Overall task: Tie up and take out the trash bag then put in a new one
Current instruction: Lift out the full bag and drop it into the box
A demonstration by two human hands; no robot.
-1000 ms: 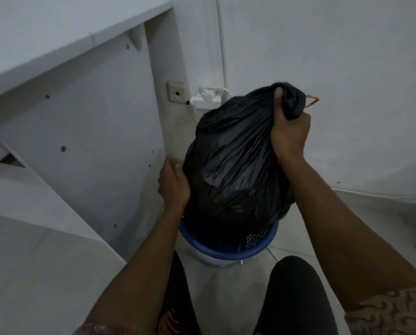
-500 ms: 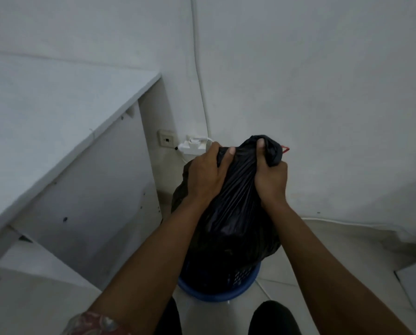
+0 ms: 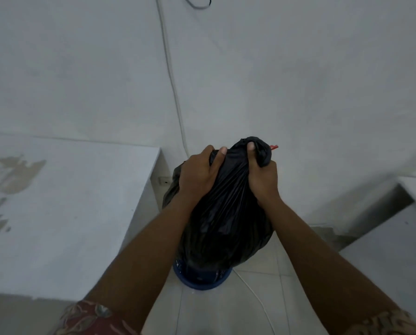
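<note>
Blue bin (image 3: 202, 282) is mostly hidden under the black trash bag (image 3: 226, 218); only a blue arc shows at its near side, on the floor. Can't tell if the bag's bottom sits inside the bin or has lifted clear of it. Fingers of both hands go round the bag's far side, out of sight; the thumbs show.

Left hand (image 3: 197, 176) grips the bag's upper left shoulder, thumb laid across the plastic. Right hand (image 3: 262, 181) is clenched round the gathered neck, and the bunched end sticks out above the fist. Red scrap (image 3: 274, 147) pokes out right of the neck, too small to identify.

Bag's long axis is roughly vertical, neck up and far, fat end down over the bin. White counter (image 3: 69, 201) is on the left, with a wall socket (image 3: 164, 181) half hidden behind its edge.
</note>
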